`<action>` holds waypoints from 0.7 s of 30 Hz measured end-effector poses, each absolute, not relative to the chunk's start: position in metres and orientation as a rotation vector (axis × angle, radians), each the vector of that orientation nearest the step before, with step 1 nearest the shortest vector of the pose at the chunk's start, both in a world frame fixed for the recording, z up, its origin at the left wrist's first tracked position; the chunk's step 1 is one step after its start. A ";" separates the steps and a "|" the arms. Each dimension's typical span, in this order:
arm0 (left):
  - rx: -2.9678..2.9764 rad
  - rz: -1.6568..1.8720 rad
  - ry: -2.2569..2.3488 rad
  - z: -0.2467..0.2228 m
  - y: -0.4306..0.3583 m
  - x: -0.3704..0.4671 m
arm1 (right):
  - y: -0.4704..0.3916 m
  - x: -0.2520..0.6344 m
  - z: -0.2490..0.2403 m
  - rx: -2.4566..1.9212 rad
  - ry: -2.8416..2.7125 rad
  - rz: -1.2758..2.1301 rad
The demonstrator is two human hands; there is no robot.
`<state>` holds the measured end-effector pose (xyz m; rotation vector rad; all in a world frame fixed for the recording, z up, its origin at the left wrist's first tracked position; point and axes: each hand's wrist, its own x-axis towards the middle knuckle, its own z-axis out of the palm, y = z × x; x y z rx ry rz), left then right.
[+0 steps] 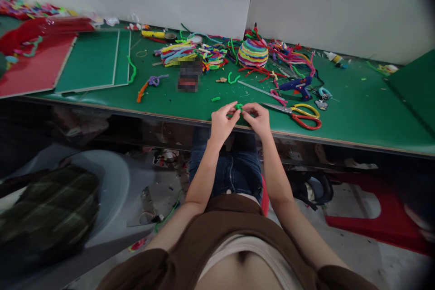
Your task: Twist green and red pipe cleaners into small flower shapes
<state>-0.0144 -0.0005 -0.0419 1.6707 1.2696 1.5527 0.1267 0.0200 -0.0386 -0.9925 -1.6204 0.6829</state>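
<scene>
Between my two hands, over the front edge of the green table, is a small bent green fuzzy piece (239,107). The fingertips of my left hand (224,120) pinch its left side. My right hand (257,119) pinches it from the right, thumb and fingers together. A short green piece (215,99) lies on the table just beyond my left hand, and a curved green piece (234,79) lies farther back. Large scissors (295,113) with yellow and red handles rest to the right of my right hand.
A blue glue gun (296,87) lies behind the scissors. Farther back are a striped ball (253,53) and bundles of coloured fuzzy sticks (178,52). An orange and purple piece (148,86) lies left. The table's front edge (163,116) runs below my hands.
</scene>
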 end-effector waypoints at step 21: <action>2.215 1.571 1.448 -0.046 0.001 -0.014 | 0.023 0.127 -0.042 -0.936 -1.597 0.819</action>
